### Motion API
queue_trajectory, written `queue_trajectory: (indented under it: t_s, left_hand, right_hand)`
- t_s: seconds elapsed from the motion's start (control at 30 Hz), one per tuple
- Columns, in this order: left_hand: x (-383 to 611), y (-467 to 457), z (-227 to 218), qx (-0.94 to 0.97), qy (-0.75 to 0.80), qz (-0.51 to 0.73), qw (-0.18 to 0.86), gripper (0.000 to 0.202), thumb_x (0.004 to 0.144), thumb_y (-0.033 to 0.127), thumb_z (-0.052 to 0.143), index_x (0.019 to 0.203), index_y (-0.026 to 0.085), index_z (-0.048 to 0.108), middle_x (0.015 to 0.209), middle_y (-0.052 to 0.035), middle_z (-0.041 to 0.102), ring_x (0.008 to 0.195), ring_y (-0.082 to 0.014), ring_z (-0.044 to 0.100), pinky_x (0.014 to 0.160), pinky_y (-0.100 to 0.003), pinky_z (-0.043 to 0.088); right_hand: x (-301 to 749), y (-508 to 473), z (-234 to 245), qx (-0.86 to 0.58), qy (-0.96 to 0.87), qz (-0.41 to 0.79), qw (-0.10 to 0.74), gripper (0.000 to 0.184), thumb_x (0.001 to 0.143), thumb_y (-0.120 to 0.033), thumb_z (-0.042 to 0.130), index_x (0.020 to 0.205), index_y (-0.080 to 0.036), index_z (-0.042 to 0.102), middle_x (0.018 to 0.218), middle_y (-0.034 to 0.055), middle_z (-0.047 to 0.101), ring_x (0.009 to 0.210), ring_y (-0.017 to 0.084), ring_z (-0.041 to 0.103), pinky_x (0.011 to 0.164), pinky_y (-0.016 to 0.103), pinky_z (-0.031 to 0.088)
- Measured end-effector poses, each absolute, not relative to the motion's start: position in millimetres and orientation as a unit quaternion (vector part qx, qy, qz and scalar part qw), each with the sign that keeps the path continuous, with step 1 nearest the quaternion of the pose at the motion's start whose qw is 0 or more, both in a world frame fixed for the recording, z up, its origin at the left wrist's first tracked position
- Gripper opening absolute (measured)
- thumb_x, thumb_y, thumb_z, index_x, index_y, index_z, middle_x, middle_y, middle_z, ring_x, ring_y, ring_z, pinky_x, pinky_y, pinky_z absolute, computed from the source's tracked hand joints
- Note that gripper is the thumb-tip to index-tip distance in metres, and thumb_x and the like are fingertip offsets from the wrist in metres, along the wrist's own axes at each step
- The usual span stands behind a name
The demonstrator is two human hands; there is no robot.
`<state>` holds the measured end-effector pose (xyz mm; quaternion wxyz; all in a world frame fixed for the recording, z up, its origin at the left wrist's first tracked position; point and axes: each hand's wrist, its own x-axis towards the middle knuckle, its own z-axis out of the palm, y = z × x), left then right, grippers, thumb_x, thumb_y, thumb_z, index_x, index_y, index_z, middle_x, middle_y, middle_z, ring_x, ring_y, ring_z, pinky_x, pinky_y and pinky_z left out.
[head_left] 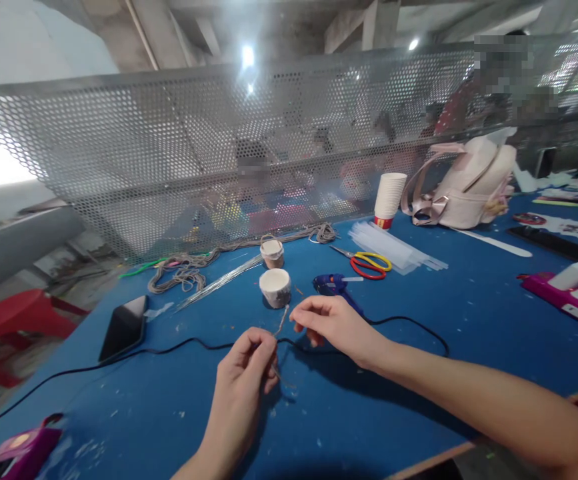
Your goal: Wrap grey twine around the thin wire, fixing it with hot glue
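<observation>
Gripped cord [281, 325] low in closed fingers of left hand [246, 375], length slanting up toward cup [275, 287], right hand [331, 325] curled alongside, grip unclear.

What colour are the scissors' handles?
One yellow, one red; the head view shows the scissors on the blue table.

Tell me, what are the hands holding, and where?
A thin grey strand: left hand pinches its lower part, right hand pinches near its upper end.
</observation>
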<state>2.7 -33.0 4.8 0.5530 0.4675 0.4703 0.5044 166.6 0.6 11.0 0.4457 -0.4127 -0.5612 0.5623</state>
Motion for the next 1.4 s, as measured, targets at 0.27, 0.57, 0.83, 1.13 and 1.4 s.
queue_trajectory:
  t_s: [0.27,0.57,0.83,1.13,1.4]
  left_hand:
    - [1,-33,13,0.534,0.482,0.534,0.444,0.022,0.077,0.037,0.064,0.067,0.019,0.059,0.063,0.0030,0.050,0.051,-0.0094,0.043,0.050,-0.022,0.036]
    - [11,-28,12,0.332,0.421,0.610,0.583,0.016,0.070,0.030,0.072,0.072,0.019,0.061,0.062,0.0037,0.054,0.051,-0.0080,0.047,0.047,-0.017,0.041]
    - [8,-25,10,0.341,0.408,0.624,0.572,0.016,0.069,0.029,0.074,0.070,0.016,0.065,0.068,0.0025,0.059,0.058,-0.0070,0.052,0.058,-0.016,0.045]
    - [5,-24,7,0.348,0.405,0.627,0.568,0.016,0.069,0.031,0.074,0.072,0.016,0.068,0.073,-0.0014,0.064,0.067,-0.0128,0.059,0.064,-0.023,0.049]
    - [5,-28,8,0.350,0.402,0.596,0.600,0.019,0.071,0.034,0.071,0.072,0.015,0.067,0.075,-0.0027,0.064,0.065,-0.0134,0.058,0.059,-0.024,0.050]
  right_hand:
    - [156,-6,5,-0.400,-0.552,0.607,0.407,0.016,0.074,-0.028,0.060,0.072,-0.012,0.060,0.061,-0.0036,0.057,0.045,0.004,0.045,0.046,0.019,0.036]
    - [111,-27,-29,-0.277,-0.426,0.802,0.315,0.034,0.054,-0.032,0.074,0.073,-0.013,0.053,0.049,-0.0027,0.058,0.043,0.012,0.058,0.042,0.021,0.045]
    - [107,-35,-34,-0.330,-0.348,0.789,0.384,0.049,0.043,-0.039,0.084,0.067,-0.013,0.050,0.051,0.0014,0.063,0.040,0.013,0.058,0.041,0.023,0.046]
    - [111,-36,-43,-0.374,-0.314,0.781,0.389,0.045,0.044,-0.040,0.085,0.063,-0.012,0.055,0.042,-0.0023,0.056,0.039,0.011,0.055,0.041,0.021,0.043]
    - [111,-38,-42,-0.353,-0.282,0.808,0.377,0.044,0.044,-0.037,0.086,0.063,-0.010,0.056,0.047,0.0010,0.060,0.041,0.011,0.058,0.044,0.022,0.047]
